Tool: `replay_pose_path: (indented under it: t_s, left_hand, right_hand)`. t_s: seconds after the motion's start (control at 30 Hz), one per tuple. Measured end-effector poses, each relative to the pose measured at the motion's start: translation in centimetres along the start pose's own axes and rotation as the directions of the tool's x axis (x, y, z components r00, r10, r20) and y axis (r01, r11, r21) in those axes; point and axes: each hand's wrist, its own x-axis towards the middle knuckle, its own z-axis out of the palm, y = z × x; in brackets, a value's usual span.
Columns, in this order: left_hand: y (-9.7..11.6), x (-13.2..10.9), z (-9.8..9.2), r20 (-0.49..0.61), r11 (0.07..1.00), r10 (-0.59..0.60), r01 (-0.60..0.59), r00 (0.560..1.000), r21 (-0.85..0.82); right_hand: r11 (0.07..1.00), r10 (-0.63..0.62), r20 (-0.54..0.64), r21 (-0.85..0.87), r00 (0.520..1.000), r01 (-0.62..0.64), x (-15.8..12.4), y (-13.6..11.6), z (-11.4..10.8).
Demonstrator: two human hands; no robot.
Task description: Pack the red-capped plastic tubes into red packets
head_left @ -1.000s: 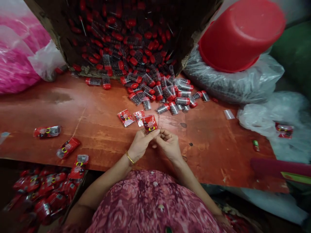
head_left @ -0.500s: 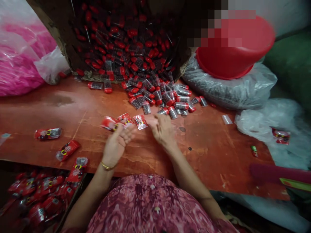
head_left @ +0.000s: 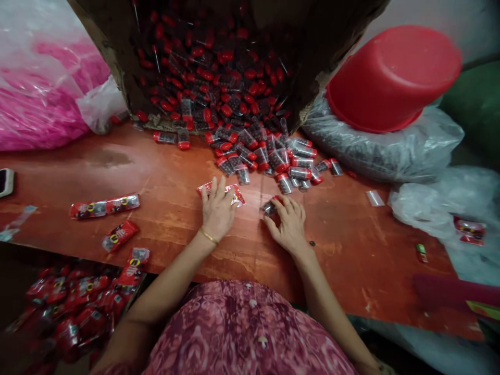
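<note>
My left hand (head_left: 217, 212) lies palm down with its fingers spread over flat red printed wrappers (head_left: 238, 197) on the table. To its right, my right hand (head_left: 289, 225) has its fingers closed round a small clear container with a red cap (head_left: 269, 208), which lies on its side against the tabletop. Beyond both hands, a heap of similar red-capped containers (head_left: 279, 159) spills from a big dark carton. At the left, two filled red packs (head_left: 123, 202) lie end to end, with another red pack (head_left: 120, 236) nearer me.
The open carton (head_left: 332, 47) stands at the back of the wooden table (head_left: 167, 177). An upturned red tub (head_left: 390, 78) rests on a stuffed plastic bag at right. Pink-filled bags (head_left: 42, 99) sit at left. Below the left edge is a box of red packs (head_left: 78, 307).
A red pack has left my left hand and now lies at the left beside another. That hand has come down on the wrappers; my right hand has drawn a container from the heap.
</note>
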Motion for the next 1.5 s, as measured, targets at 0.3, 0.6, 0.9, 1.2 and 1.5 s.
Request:
replay_pose_path:
  t_s: [0.3,0.6,0.9,1.2,1.5]
  left_hand:
    - [-0.7,0.4,1.9,0.056,0.998,0.048,-0.045,0.997,-0.041]
    - [2.1,-1.2,0.5,-0.058,0.967,0.012,-0.026,0.998,-0.252]
    - [2.7,-1.5,-0.9,0.380,0.468,-0.228,0.443,0.896,-0.765]
    - [3.2,-2.0,-1.2,0.580,0.111,-0.280,0.625,0.765,-0.772]
    - [2.5,-1.2,-1.4,0.431,0.025,-0.474,0.501,0.768,-0.865]
  right_hand:
    - [0.989,0.027,-0.084,0.146,0.996,-0.014,-1.2,-1.4,-0.4]
    - [0.519,0.256,0.113,0.822,0.960,-0.234,2.6,-5.7,-0.2]
    - [0.390,0.325,0.089,0.895,0.942,-0.219,2.0,-5.8,-1.1]
    - [0.647,0.179,-0.049,0.758,0.983,-0.080,0.3,-7.0,-0.4]
    - [0.898,0.374,0.130,0.196,0.918,-0.394,1.0,-3.5,-1.8]
